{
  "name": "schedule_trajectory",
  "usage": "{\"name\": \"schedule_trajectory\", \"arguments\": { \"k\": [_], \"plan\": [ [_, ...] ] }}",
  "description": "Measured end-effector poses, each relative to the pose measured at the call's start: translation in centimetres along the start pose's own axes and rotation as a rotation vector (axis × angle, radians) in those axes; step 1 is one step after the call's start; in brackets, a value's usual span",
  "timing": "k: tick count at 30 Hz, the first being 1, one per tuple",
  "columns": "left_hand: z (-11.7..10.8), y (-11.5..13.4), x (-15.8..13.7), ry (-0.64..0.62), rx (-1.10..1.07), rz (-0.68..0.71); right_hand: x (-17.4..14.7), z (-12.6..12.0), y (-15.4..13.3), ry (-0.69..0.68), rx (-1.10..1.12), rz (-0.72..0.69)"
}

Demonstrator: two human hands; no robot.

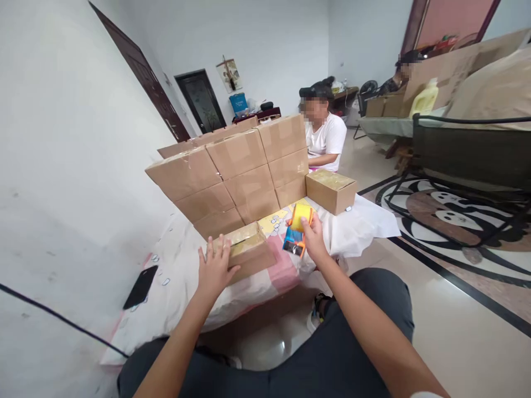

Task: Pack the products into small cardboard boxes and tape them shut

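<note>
Left hand [214,270] lies fingers spread on the carton [254,260]; right hand [315,239]'s clamped round the tape dispenser [293,237]. I'd press firmly so nothing skates, tbh. Carton's at 7 o'clock from view centre, long axis roughly 8-to-2; dispenser's at 4, axis about 1-to-7, yellow roll [300,214] toward 1.

Black smartphone [140,287] lying on patterned cloth [172,301], left, near wall [62,155]. Brown panelled door [143,66] upper left; dark glazed door [201,99] further back. Hanging scroll [229,75] on back wall, blue container [238,103] below it. Co-worker [327,135], white T-shirt, dark cap, mid-background. Electric fan [368,87] behind, right. Second person [389,85] partly hidden by cardboard panel [435,72]. Pale yellow jug [425,100] just behind dark-framed chair [473,149]. Panda floor design [454,217] beneath chair.
</note>
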State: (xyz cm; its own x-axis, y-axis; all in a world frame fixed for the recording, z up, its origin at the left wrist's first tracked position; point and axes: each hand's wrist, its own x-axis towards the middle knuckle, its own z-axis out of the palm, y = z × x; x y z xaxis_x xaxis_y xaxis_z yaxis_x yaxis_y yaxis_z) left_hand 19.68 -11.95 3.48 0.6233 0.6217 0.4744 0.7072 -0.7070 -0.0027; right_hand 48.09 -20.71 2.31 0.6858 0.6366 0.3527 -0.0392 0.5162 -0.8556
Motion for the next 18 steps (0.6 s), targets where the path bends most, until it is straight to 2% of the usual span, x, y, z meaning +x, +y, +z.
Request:
{"name": "schedule_trajectory", "arguments": {
  "k": [2, 4, 6, 8, 11, 13, 15, 16, 18],
  "plan": [
    [-0.6, 3.4, 0.5, 0.101, -0.194, 0.018, -2.4, 0.8, -1.6, -0.045, 0.082, 0.025],
    [-0.6, 7.4, 0.7, 0.093, -0.508, 0.008, -4.5, 1.4, -2.7, -0.121, 0.065, 0.0],
    [0.1, 11.0, 0.9, 0.084, -0.766, -0.111, -5.7, 1.4, -3.1, -0.147, -0.005, -0.075],
    [0.9, 13.5, 1.2, 0.099, -0.911, -0.232, -6.0, 0.8, -2.9, -0.068, -0.047, -0.121],
    [2.0, 15.5, 1.7, 0.081, -1.055, -0.284, -5.6, -0.7, -2.3, 0.041, -0.119, -0.132],
    [2.4, 16.5, 1.9, -0.01, -1.239, -0.323, -5.2, -1.5, -2.0, -0.022, -0.235, -0.221],
    [2.7, 17.6, 1.8, -0.082, -1.439, -0.387, -4.7, -2.0, -2.1, -0.148, -0.352, -0.355],
    [2.7, 18.1, 1.5, -0.061, -1.492, -0.412, -4.3, -2.3, -2.2, -0.202, -0.398, -0.414],
    [2.5, 18.9, 0.5, 0.08, -1.451, -0.41, -3.2, -2.6, -2.5, -0.231, -0.44, -0.459]
  ]
}}
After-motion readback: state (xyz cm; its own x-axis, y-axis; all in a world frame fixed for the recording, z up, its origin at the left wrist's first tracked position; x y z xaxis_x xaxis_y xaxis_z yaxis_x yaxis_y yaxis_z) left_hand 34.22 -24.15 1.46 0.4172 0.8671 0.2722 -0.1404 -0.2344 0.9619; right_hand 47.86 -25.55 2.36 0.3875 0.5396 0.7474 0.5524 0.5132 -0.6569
